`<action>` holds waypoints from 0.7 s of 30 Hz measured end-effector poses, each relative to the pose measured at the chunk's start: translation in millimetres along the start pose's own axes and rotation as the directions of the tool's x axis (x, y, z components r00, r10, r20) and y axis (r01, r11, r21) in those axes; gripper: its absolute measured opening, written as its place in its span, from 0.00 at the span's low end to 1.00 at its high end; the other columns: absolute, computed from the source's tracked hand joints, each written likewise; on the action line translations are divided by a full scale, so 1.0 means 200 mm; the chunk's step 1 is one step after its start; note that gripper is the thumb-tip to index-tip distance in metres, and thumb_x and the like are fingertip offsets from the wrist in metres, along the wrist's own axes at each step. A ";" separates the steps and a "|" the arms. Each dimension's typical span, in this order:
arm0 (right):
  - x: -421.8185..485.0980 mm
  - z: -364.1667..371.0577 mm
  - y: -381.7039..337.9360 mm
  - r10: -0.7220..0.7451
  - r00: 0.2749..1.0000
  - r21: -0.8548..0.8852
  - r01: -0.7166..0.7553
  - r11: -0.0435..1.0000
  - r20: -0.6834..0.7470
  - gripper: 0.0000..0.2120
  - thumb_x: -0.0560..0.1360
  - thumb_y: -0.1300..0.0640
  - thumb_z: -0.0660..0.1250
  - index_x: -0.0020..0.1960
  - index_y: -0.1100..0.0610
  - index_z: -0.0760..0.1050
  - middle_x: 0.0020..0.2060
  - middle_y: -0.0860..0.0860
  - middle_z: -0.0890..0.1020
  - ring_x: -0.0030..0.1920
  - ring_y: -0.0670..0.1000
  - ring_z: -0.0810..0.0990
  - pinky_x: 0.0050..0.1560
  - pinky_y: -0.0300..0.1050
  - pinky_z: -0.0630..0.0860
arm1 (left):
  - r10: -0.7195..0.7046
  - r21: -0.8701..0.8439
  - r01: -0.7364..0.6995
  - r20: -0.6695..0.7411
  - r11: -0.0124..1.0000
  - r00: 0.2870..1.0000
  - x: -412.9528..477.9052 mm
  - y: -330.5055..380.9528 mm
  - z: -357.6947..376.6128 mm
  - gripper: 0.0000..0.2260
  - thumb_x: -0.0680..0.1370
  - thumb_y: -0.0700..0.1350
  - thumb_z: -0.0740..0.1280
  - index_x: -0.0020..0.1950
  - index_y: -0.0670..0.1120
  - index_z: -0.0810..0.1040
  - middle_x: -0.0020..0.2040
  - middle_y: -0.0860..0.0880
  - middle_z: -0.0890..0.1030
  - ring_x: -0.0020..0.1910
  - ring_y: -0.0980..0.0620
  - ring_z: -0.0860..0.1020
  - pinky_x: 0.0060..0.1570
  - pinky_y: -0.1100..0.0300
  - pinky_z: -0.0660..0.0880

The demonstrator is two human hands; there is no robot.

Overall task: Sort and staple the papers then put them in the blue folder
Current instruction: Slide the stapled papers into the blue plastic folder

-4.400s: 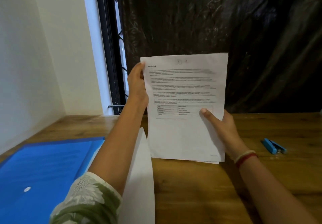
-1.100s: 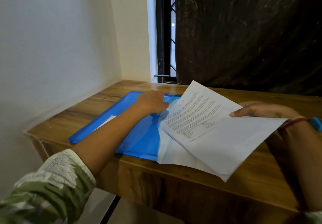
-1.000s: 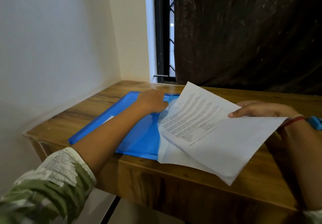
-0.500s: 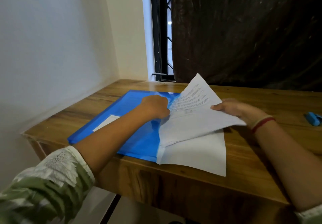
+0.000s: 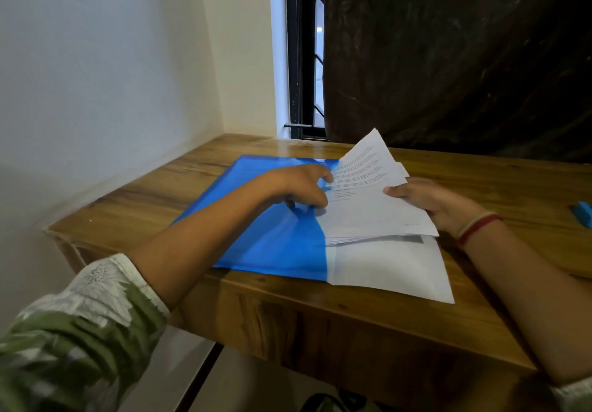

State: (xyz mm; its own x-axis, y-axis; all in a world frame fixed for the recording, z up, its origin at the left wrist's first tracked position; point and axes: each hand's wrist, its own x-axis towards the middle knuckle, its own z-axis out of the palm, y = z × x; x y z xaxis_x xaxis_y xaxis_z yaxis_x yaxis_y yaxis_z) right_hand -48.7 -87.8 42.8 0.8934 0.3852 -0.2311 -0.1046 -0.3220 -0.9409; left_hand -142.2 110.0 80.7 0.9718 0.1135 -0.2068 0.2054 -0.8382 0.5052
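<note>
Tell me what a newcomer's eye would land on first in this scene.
The bright blue folder at the left of the wooden desk stands out first. Next come the printed papers over its right edge, held at their right side by the right hand while the left hand rests on the folder at their left side. A loose white sheet lies under them near the desk's front edge.

Printed lines of text and a small table stand on the top sheet of the papers [image 5: 368, 200] held above the blue folder [image 5: 275, 238], but every word is too small and blurred to read, and no other lettering shows anywhere.
</note>
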 end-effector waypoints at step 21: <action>-0.07 -0.21 -0.07 0.011 0.986 -0.281 -0.059 0.958 -0.169 0.05 0.77 0.55 0.67 0.44 0.56 0.75 0.47 0.55 0.79 0.47 0.57 0.79 0.51 0.51 0.76 | 0.063 -0.243 -0.093 -0.129 0.966 0.990 0.02 0.11 0.08 0.23 0.75 0.37 0.63 0.69 0.52 0.69 0.56 0.49 0.72 0.45 0.56 0.73 0.41 0.59 0.80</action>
State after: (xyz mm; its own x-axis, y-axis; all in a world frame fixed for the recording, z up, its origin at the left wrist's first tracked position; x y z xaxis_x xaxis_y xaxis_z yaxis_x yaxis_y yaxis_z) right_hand -41.2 -126.1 69.1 0.9532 0.2301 -0.1960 -0.0297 -0.5741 -0.8182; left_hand -135.7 83.8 76.5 0.9897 0.1280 -0.0646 0.1357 -0.6906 0.7104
